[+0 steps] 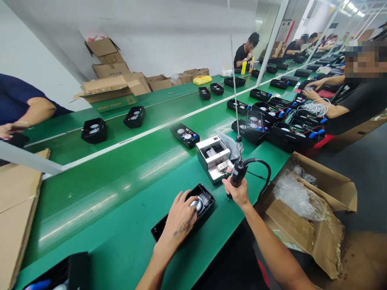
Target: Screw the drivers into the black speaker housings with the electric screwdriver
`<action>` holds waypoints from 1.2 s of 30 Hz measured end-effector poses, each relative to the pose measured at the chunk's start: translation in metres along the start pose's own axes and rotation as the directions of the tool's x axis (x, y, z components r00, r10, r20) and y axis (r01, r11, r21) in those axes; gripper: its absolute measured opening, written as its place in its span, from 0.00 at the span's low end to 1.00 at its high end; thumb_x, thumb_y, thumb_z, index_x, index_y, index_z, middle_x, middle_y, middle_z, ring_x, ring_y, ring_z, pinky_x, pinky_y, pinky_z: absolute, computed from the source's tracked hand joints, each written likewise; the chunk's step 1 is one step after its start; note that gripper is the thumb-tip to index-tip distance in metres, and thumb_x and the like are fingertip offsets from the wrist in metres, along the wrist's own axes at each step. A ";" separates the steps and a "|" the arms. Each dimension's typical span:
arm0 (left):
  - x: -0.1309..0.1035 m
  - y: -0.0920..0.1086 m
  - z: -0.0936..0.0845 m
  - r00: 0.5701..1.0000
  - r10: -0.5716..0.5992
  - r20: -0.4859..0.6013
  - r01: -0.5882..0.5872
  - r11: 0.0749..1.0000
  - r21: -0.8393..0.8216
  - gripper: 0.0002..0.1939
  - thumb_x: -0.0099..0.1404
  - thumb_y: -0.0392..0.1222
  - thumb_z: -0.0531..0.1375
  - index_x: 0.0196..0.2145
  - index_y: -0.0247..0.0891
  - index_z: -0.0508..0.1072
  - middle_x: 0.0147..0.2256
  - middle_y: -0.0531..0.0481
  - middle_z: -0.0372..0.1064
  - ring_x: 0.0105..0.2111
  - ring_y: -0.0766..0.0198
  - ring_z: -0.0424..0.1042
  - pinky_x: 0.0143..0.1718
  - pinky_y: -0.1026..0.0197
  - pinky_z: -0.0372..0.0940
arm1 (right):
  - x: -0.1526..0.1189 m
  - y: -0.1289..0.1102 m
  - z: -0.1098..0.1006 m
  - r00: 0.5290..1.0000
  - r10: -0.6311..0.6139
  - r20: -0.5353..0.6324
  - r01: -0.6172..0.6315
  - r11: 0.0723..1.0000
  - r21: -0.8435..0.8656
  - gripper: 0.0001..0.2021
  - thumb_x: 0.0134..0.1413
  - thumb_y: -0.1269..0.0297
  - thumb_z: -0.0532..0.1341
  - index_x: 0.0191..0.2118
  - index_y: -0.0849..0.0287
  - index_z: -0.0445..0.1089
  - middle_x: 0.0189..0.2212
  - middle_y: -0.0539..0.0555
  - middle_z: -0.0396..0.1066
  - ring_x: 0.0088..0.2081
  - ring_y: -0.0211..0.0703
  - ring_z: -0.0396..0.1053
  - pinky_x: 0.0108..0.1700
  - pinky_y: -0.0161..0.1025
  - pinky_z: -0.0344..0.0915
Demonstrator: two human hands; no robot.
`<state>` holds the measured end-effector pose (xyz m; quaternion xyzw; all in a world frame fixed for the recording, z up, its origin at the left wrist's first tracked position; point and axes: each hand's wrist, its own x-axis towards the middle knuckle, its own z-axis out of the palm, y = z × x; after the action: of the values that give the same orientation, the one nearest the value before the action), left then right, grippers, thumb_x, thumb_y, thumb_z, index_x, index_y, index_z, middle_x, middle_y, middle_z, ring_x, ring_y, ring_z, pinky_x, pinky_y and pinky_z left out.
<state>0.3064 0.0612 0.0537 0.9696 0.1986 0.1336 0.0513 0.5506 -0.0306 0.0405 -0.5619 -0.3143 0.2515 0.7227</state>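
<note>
My right hand is wrapped round a black electric screwdriver, which hangs from a cord with its cable looping off to the right. Its tip points down beside a screw feeder with a silver top and dark sides. With fingers curled, my left hand grips a round silver speaker at the far end of an open black speaker housing. The housing lies slantwise on the green bench; my hand and forearm hide its middle.
Behind the feeder is a black housing with two speakers. Several filled housings crowd the right side. An open carton with plastic wrap stands at right. Another housing is near left. Co-workers sit along the line.
</note>
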 end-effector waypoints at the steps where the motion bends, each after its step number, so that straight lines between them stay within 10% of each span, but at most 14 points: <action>1: -0.001 -0.002 -0.001 1.000 -0.007 0.010 0.007 1.000 -0.028 0.12 0.67 0.31 0.61 0.30 0.44 0.80 0.50 0.48 0.81 0.64 0.46 0.71 0.70 0.36 0.63 | 0.000 0.000 0.000 1.000 -0.002 -0.002 0.002 1.000 0.000 0.22 0.56 0.49 0.74 0.49 0.57 0.73 0.18 0.41 0.65 0.17 0.36 0.61 0.23 0.38 0.63; 15: -0.005 -0.018 -0.008 0.994 -0.107 0.034 0.112 0.959 -0.261 0.12 0.71 0.34 0.59 0.33 0.43 0.81 0.44 0.49 0.81 0.61 0.55 0.77 0.58 0.57 0.76 | 0.001 -0.005 0.001 1.000 0.004 0.019 -0.004 1.000 -0.018 0.21 0.57 0.51 0.74 0.49 0.57 0.73 0.17 0.40 0.65 0.16 0.36 0.61 0.23 0.38 0.65; 36: 0.010 0.006 -0.007 0.979 -0.046 0.197 0.068 0.992 -0.106 0.14 0.69 0.29 0.55 0.33 0.41 0.78 0.45 0.43 0.77 0.59 0.43 0.70 0.60 0.40 0.70 | 0.001 -0.004 0.002 1.000 -0.006 -0.004 0.006 1.000 0.010 0.20 0.57 0.51 0.74 0.48 0.56 0.73 0.17 0.40 0.65 0.16 0.35 0.61 0.21 0.36 0.64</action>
<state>0.3155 0.0597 0.0641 0.9675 0.2125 0.0476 0.1285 0.5500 -0.0300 0.0450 -0.5578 -0.3135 0.2497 0.7268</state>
